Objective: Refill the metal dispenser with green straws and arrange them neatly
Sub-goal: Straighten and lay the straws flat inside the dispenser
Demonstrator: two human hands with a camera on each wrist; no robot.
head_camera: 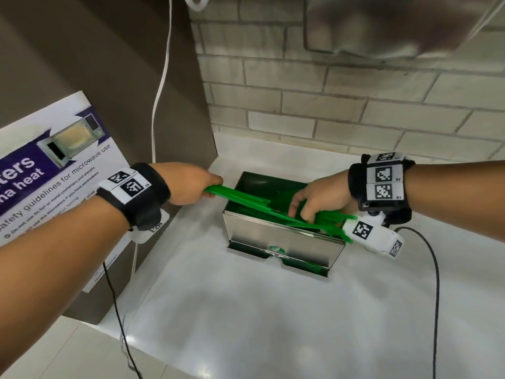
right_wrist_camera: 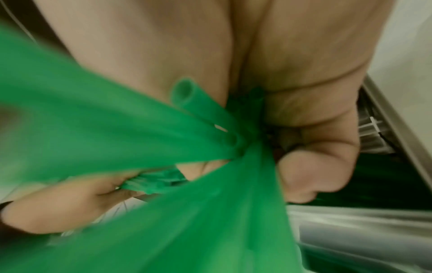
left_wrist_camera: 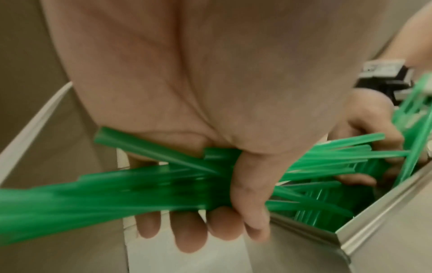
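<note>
A shiny metal dispenser [head_camera: 284, 242] stands open-topped on the white counter [head_camera: 246, 310], with green straws inside and a few in its front trough. A bundle of green straws [head_camera: 246, 199] lies slanted across its top. My left hand [head_camera: 196, 184] grips the bundle's left end just outside the box. My right hand [head_camera: 314, 198] grips the right end over the box's right side, where straw ends splay out. In the left wrist view my left hand's fingers [left_wrist_camera: 247, 194] curl around the straws [left_wrist_camera: 117, 194]. The right wrist view shows blurred straws [right_wrist_camera: 117, 129] under my palm.
A microwave safety poster [head_camera: 54, 170] leans at the left. A white cord [head_camera: 161, 86] hangs down the brown wall. A black cable [head_camera: 431, 269] trails from my right wrist. A brick-tiled wall [head_camera: 328, 105] stands behind, and a steel fixture [head_camera: 382, 20] hangs above.
</note>
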